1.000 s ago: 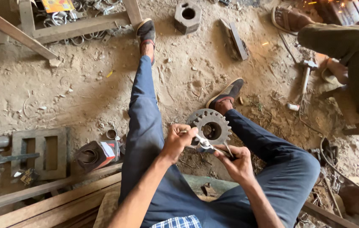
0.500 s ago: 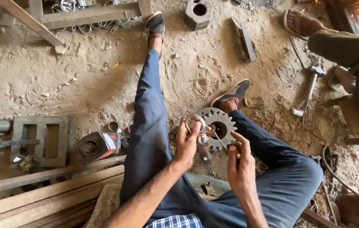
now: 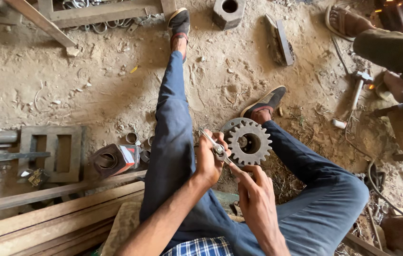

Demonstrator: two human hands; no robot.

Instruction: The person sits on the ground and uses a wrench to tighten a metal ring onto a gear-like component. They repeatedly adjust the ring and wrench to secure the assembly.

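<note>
Your left hand [image 3: 209, 163] grips a small metal tool [image 3: 216, 148]; your right hand [image 3: 257, 196] pinches its lower end; gear [image 3: 249, 142] lies just beside.

Carton [image 3: 126, 155]: a small box with red, white and dark faces, lying on the dirt floor just left of the seated person's leg, beside a dark metal ring. Its print is too small to make out.
</note>
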